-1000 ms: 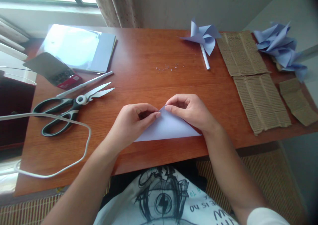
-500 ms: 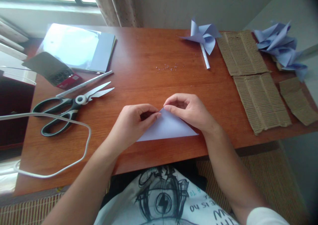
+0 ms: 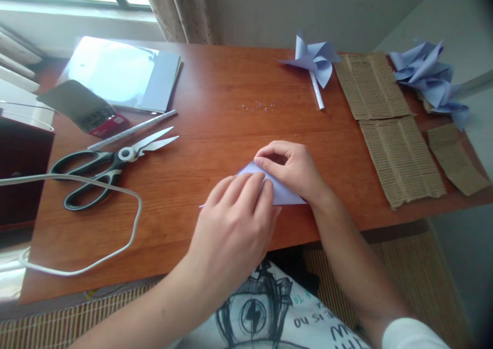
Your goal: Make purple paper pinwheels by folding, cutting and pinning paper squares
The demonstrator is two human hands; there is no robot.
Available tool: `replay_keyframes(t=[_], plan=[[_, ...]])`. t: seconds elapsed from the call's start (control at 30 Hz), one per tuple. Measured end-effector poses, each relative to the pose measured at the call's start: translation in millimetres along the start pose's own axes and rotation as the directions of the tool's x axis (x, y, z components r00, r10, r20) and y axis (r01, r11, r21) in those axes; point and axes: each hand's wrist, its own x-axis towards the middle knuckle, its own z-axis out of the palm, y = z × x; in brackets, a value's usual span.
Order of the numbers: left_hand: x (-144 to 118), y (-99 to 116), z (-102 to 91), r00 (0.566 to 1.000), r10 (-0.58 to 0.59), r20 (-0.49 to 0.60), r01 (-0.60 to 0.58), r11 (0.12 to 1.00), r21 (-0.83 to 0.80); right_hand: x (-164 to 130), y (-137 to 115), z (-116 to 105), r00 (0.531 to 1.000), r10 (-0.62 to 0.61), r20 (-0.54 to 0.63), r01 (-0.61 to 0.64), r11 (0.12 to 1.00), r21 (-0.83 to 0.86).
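1. The folded white paper (image 3: 288, 196) lies on the counter (image 3: 215, 128) at the centre of the frame, a triangle with its point upward and its long edge toward the lower edge of the frame. The left hand covers much of it.
2. The right hand (image 3: 290, 166) has its grip closed on the paper's top corner, thumb against fingertips. For a neat fold, that corner should be held firm, with the layers lined up edge to edge.
3. The left hand (image 3: 234, 220) rests across the paper with its fingers curled; whether its grip is pinching or only pressing, I cannot tell, as the thumb is mostly hidden.
4. The step looks like flattening a crease. Judged so, it goes best with even pressure from the middle of the fold outward to each end, the sheet flat on the counter and no sideways drag that would shift the top corner.
5. On the shirt (image 3: 254, 315), bottom centre, a lightning-bolt drawing shows, with hand-style lettering to its right: "IS NO" reads clearly, a small green "TO" fairly well; the rest is cut off or lost in creases.
6. The open box (image 3: 108, 125), upper left, has a red side with a pale label too small to read.
7. No brand is legible on the scissors (image 3: 125, 154), left of frame.
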Motion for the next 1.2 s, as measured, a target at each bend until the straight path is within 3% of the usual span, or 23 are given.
replay_keyframes(t=[0.13, 0.33, 0.67, 1.2], plan=[[-12, 16, 18.6, 0.994, 0.025, 0.109, -0.035, 0.995, 0.093, 5, 1, 2, 0.999, -0.036, -0.025, 0.034, 0.997, -0.070], [-14, 12, 32.9, 0.980, -0.038, 0.196, 0.017, 0.994, 0.107, 12, 3, 6, 0.994, -0.108, -0.016, 0.103, 0.975, -0.198], [-13, 6, 37.6, 0.977, -0.063, 0.203, 0.047, 0.995, 0.083, 25, 7, 6, 0.970, -0.234, 0.073, 0.241, 0.856, -0.457], [-11, 6, 39.0, 0.978, -0.054, 0.200, 0.039, 0.996, 0.081, 27, 9, 6, 0.978, -0.191, 0.081, 0.205, 0.841, -0.501]])
